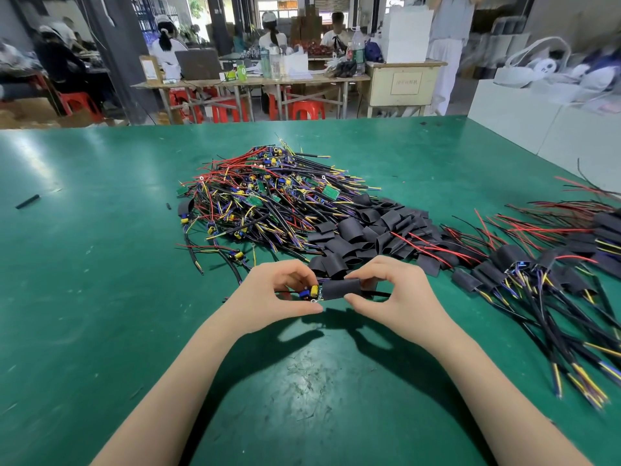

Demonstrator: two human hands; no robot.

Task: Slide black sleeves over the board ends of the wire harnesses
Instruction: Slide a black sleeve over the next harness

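Both hands pinch matte tubular sleeve.

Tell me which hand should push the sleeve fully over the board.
Right. The right hand already pinches the sleeve, which covers only part of the board. The left hand grips the exposed board end, so it looks better placed to brace.

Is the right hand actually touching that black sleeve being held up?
Touching. The head view shows the right hand pinching the black sleeve, fingers above and thumb below, with no gap, while the left hand holds the board end.
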